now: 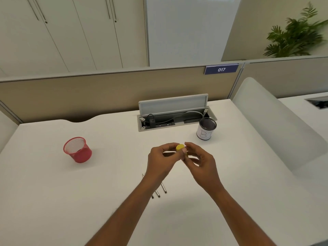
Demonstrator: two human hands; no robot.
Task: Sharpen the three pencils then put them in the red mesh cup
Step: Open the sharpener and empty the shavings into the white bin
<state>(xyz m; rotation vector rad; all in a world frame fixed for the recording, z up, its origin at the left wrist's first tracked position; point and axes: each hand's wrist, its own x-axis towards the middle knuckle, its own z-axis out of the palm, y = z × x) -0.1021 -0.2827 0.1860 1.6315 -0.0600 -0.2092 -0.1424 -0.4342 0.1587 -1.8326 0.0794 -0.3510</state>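
Note:
A small round yellow sharpener (180,147) is held above the middle of the white desk (115,183), pinched between the fingertips of my left hand (160,161) and my right hand (198,162). Three pencils (158,193) lie side by side on the desk under my left wrist, with only their near ends and a bit of the far ends showing. The red mesh cup (78,150) stands upright at the left, about a forearm's length from my hands. Nothing is visible inside it.
A white tin with a dark inside (205,129) stands at the back right. Behind it is an open cable tray (175,118) with its lid raised. A beige partition runs along the desk's far edge, and a white curved divider (269,125) bounds the right side.

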